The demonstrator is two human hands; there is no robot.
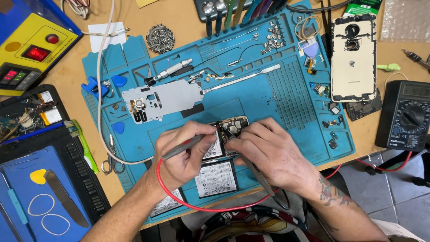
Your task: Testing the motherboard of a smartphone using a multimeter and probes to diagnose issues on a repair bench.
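An opened phone (230,127) with its circuit board exposed lies on the blue repair mat (268,98). My left hand (181,154) grips a grey test probe (186,145) on a red lead (197,206), its tip at the phone's board. My right hand (266,152) holds a second grey probe (260,177) with a dark lead, its tip also at the board. Both hands rest over the phone's lower part. A flat battery (216,178) lies just below the hands.
A silver metal frame (156,101) and a metal spudger (242,78) lie on the mat above. A phone back cover (353,58) sits at the right, a black multimeter (405,116) beyond it. A yellow-blue machine (31,45), scissors (112,161) and a toothbrush (83,145) are left.
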